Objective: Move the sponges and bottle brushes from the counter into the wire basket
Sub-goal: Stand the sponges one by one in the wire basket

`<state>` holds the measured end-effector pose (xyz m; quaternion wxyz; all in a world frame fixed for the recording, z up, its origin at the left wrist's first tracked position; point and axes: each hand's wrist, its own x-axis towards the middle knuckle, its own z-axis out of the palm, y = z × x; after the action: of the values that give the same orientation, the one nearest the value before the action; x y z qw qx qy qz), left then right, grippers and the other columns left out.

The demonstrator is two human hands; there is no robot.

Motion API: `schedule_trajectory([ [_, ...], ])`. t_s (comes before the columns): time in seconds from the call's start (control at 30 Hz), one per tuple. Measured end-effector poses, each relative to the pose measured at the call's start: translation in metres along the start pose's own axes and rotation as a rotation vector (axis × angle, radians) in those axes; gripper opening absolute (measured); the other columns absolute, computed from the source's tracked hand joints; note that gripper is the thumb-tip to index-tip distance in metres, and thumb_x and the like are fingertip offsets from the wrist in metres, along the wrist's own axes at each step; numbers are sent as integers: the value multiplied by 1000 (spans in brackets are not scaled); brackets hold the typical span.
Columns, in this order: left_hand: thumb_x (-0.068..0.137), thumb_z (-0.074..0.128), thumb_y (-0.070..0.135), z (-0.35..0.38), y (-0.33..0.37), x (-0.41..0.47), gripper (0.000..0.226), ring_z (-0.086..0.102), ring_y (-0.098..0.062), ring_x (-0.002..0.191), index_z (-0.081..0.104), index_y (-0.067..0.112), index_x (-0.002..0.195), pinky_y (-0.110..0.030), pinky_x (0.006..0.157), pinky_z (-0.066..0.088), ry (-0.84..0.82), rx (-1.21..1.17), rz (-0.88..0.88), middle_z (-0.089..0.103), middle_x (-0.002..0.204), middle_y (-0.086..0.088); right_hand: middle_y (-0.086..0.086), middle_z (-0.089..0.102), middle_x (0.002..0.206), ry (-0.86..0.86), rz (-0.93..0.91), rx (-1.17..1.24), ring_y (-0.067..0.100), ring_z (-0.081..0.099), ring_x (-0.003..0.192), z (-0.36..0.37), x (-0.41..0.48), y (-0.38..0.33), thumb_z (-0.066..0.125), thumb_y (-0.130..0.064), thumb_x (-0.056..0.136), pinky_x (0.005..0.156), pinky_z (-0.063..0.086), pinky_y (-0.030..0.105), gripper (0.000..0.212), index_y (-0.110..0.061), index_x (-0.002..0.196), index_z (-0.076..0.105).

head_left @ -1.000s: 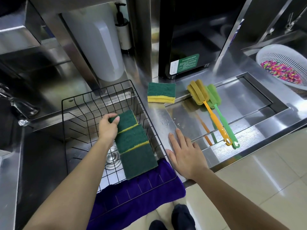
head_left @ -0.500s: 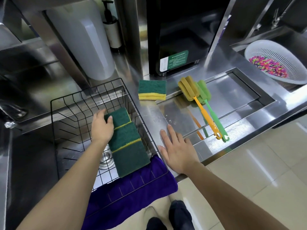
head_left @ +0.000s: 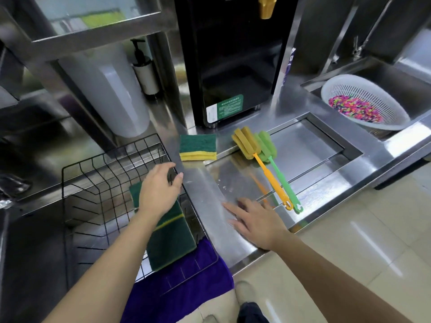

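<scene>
A black wire basket [head_left: 77,166] sits in the sink at left. Green and yellow sponges [head_left: 170,238] lie in a row inside it, against its right wall. My left hand [head_left: 158,190] hovers above them near the basket's right rim, fingers apart and holding nothing. One more green and yellow sponge [head_left: 198,147] rests on the steel counter just beyond the basket. A yellow bottle brush [head_left: 256,155] and a green bottle brush [head_left: 277,169] lie side by side on the drainboard. My right hand [head_left: 256,220] lies flat on the counter, palm down.
A purple cloth [head_left: 186,287] hangs over the basket's front edge. A black appliance [head_left: 233,61] and a white container [head_left: 105,89] stand at the back. A white colander [head_left: 363,101] of coloured beads sits in the sink at right.
My left hand has let go of the sponges in the basket and lifted up and to the right, toward the basket's rim. My right hand stays flat on the counter.
</scene>
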<state>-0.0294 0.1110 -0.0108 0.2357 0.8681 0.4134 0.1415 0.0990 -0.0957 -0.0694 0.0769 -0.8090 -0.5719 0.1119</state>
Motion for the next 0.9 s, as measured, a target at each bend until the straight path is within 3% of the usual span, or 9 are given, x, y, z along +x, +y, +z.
schedule_trajectory([
  [0.13, 90, 50, 34, 17, 25, 16, 44, 46, -27, 123, 49, 13, 129, -40, 104, 35, -39, 55, 77, 52, 133, -8, 5, 64, 88, 89, 89, -61, 27, 61, 76, -4, -2, 20, 39, -52, 83, 65, 47, 39, 46, -21, 111, 60],
  [0.3, 88, 51, 35, 41, 45, 54, 59, 29, -28, 137, 32, 18, 141, -44, 112, 24, -129, 277, 235, 33, 150, -8, 5, 64, 79, 68, 100, -187, 26, 59, 72, 2, 1, 27, 38, -52, 82, 67, 27, 39, 47, -18, 104, 62],
  [0.43, 84, 58, 38, 47, 49, 87, 75, 11, -29, 145, 18, 25, 146, -46, 117, 12, -213, 427, 254, 14, 158, -7, 5, 65, 82, 32, 71, -230, 25, 58, 72, 3, 1, 27, 30, -52, 87, 67, 39, 38, 52, -17, 111, 59],
  [0.5, 81, 60, 44, 47, 50, 102, 82, 6, -29, 146, 13, 29, 146, -46, 117, 7, -287, 470, 233, 11, 159, -6, 4, 66, 83, 22, 69, -219, 24, 60, 72, 3, 2, 29, 29, -51, 87, 70, 38, 39, 53, -16, 114, 58],
  [0.63, 72, 67, 47, 46, 52, 114, 89, 28, -32, 135, 20, 25, 143, -46, 115, 14, -329, 515, 200, 35, 147, -10, 5, 71, 83, -39, 50, -213, 24, 63, 75, 1, 5, 33, 25, -52, 86, 72, 43, 38, 58, -15, 121, 53],
  [0.7, 69, 71, 45, 46, 53, 114, 86, 38, -33, 125, 27, 20, 138, -45, 109, 23, -276, 505, 176, 45, 134, -14, 10, 70, 97, -69, 8, -180, 28, 61, 91, -4, 7, 36, 12, -54, 84, 79, 43, 42, 67, -14, 133, 36],
  [0.8, 70, 71, 46, 48, 53, 108, 84, 39, -33, 122, 28, 20, 138, -43, 103, 27, -209, 406, 146, 46, 131, -13, 10, 65, 110, -46, -57, -141, 31, 55, 101, 1, 8, 42, 1, -56, 80, 78, 43, 43, 72, -18, 140, 14],
  [0.9, 69, 72, 46, 45, 50, 98, 86, 39, -34, 120, 29, 20, 139, -44, 102, 28, -119, 287, 105, 46, 130, -13, 8, 64, 112, -15, -84, -136, 29, 55, 102, 7, 8, 43, 0, -56, 80, 76, 42, 41, 72, -19, 141, 11],
])
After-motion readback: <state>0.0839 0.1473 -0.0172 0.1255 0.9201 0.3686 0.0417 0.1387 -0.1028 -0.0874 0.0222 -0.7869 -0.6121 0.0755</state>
